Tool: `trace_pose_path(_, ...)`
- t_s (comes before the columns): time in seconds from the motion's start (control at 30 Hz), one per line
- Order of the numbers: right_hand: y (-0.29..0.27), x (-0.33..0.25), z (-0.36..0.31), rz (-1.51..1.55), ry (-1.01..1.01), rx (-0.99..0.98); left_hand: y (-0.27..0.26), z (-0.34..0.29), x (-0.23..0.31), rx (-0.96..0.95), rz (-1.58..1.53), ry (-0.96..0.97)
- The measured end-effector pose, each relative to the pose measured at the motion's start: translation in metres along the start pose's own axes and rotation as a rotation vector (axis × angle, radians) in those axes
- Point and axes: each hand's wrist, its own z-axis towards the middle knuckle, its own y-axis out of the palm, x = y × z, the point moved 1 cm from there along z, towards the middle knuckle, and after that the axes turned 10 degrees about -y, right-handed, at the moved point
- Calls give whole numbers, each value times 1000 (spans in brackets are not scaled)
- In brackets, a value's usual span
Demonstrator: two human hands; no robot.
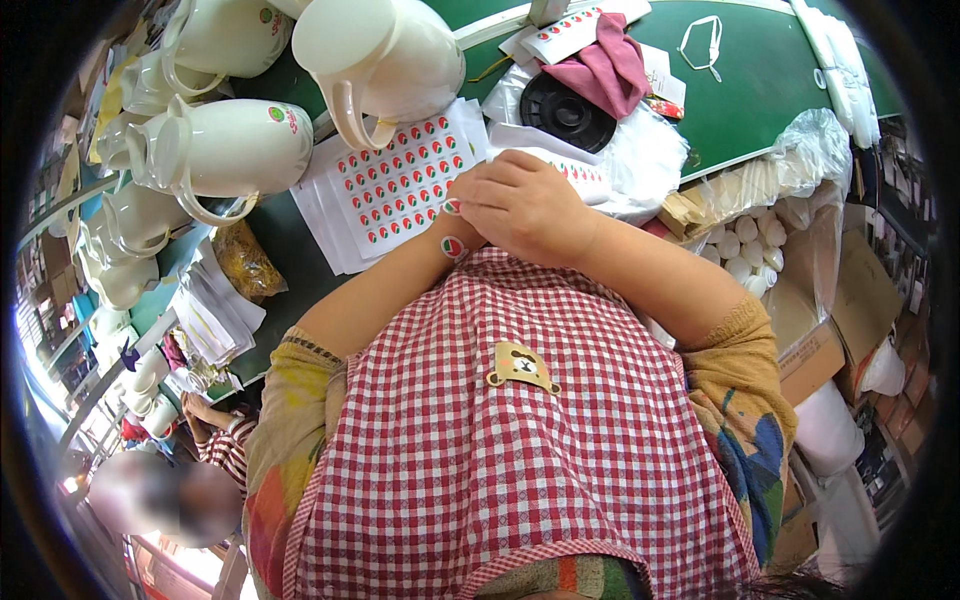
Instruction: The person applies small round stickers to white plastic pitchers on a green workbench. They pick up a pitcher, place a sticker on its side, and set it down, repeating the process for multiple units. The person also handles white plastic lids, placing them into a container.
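Note:
Both hands meet in front of the apron, over the near edge of the green table. My right hand (535, 208) lies on top, its fingers curled over my left hand (466, 196), which it mostly covers; the left fingers are hidden. One round red-and-green sticker (453, 247) is on my left wrist, and another round sticker (451, 206) shows beside the right fingertips. Just beyond the hands lie white sheets of round stickers (405, 185), fanned out. A cream jug (385, 60) with a handle stands at their far edge.
More cream jugs (225, 150) crowd the left side, near a bag of brown material (245, 262). Beyond my right hand are a black round part (567, 112) and a pink cloth (603, 68). White cylindrical pieces (748, 245) fill a box at right. Another person (225, 445) sits at lower left.

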Motion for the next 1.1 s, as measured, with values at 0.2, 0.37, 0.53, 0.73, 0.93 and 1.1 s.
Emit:
trace_pose_path(0.2, -31, 11, -4, 194, 206, 15, 1, 8, -44, -19, 28, -47)
trace_pose_path(0.37, -35, 5, -59, 107, 721, 208, -10, -5, 9, 93, -787, -521)
trace_pose_path(0.53, -16, -3, -69, -84, 700, 172, -9, -8, 16, -44, -961, -501)
trace_pose_path(0.73, -13, -4, -81, 62, 750, 190, -6, -8, 22, -88, -1001, -495)
trace_pose_path(0.93, -19, -3, -83, 126, 697, 210, -7, -8, 16, -83, -959, -431)
trace_pose_path(1.1, -19, -3, -89, 165, 694, 200, -6, -12, 21, -23, -878, -402)
